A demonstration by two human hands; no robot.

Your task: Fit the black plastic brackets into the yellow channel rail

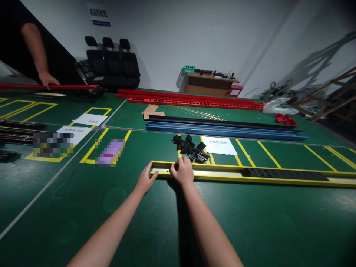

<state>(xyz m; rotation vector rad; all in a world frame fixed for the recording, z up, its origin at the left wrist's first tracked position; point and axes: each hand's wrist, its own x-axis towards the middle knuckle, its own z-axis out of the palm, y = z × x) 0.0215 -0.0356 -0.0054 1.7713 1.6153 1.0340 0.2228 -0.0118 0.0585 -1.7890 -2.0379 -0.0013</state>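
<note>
A long yellow channel lies across the green surface, with a row of black modules inside its right part. My left hand grips the channel's left end, thumb in front and fingers behind. Over the channel, a little to the right, my right hand is closed on a small black module, mostly hidden by the fingers. Just behind the right hand sits a loose pile of black modules.
Behind lie blue rails, red rails and a paper sign. A purple item is at the left. At the upper left, another person's hand touches a red rail.
</note>
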